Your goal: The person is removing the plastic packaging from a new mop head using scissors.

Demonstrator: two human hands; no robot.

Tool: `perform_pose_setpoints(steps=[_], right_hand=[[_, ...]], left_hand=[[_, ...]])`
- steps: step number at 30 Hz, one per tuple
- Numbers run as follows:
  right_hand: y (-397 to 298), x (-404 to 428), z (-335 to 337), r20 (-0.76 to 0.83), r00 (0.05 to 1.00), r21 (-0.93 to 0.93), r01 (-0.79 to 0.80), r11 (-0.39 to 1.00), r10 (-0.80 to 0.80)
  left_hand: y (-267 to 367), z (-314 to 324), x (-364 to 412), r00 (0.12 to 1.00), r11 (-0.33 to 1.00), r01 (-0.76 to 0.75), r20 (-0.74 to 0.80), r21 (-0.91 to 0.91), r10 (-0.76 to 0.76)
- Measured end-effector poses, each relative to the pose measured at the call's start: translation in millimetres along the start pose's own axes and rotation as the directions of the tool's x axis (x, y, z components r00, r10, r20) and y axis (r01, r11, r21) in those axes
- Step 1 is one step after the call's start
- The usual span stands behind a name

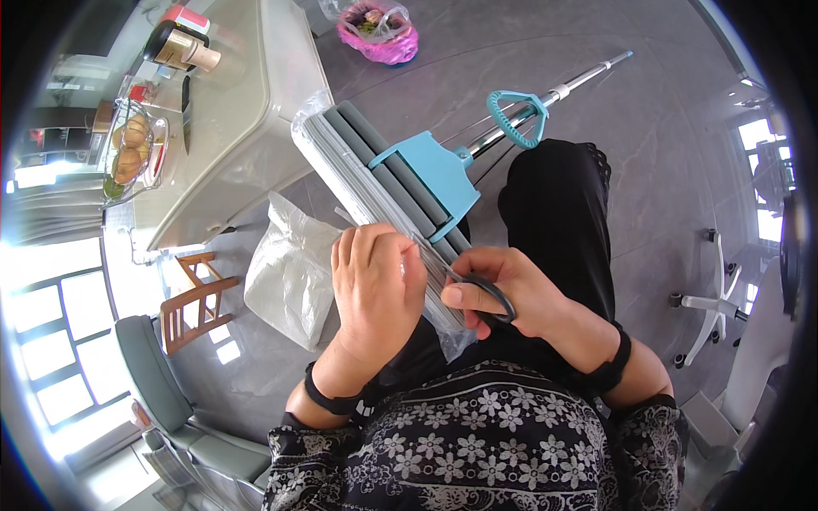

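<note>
A roller sponge mop with a turquoise plastic head (pixel 428 175) and grey rollers lies across my lap, its metal pole reaching to the upper right. Clear plastic wrap (pixel 358 182) covers the white sponge part of the head. My right hand (pixel 508 290) holds scissors (pixel 491 295) by a black handle, the blades lying close against the wrapped sponge. Beside them, my left hand (pixel 377 287) is curled at the edge of the wrap, with a bit of clear plastic between thumb and fingers.
At the left, a white plastic bag (pixel 291 274) lies on the grey floor near a wooden stool (pixel 198 300). A table (pixel 236 128) holds a wire fruit basket (pixel 136 153), a knife (pixel 186 115) and bottles. A pink-lined bin (pixel 380 38) stands beyond; a wheeled chair (pixel 716 300) is at right.
</note>
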State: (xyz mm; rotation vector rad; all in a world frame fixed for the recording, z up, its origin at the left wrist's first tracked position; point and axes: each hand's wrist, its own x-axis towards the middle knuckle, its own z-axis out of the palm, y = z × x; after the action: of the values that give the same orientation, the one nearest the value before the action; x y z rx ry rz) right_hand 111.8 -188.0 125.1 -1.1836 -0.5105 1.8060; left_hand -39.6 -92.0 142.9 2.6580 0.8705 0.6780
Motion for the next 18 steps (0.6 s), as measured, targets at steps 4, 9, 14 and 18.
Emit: perform_pose_setpoints(steps=[4,9,14,18], right_hand=[[0.8,2.3,3.5,-0.008,1.000,0.046,0.014,0.999,-0.014],[-5.2,1.5,5.5,-0.011,1.000,0.029,-0.009,1.000,0.009],[-4.4,2.4,7.0,-0.022,1.000,-0.017,0.020,1.000,-0.021],[-10.3,-0.8,3.8,-0.046,0.999,-0.079,0.004,0.997,-0.008]], left_hand=[[-0.3,3.1,-3.8,0.999,0.999,0.031,-0.023,-0.034,-0.032],[-3.9,5.2,-8.4,0.999,0.996,0.043,-0.008,-0.076,-0.044],[-6.4,6.9,-10.8,0.999,0.994,0.036,-0.034,-0.108,-0.040],[-9.3,6.5,-14.0,0.993,0.972,0.079,-0.063,-0.222,-0.095]])
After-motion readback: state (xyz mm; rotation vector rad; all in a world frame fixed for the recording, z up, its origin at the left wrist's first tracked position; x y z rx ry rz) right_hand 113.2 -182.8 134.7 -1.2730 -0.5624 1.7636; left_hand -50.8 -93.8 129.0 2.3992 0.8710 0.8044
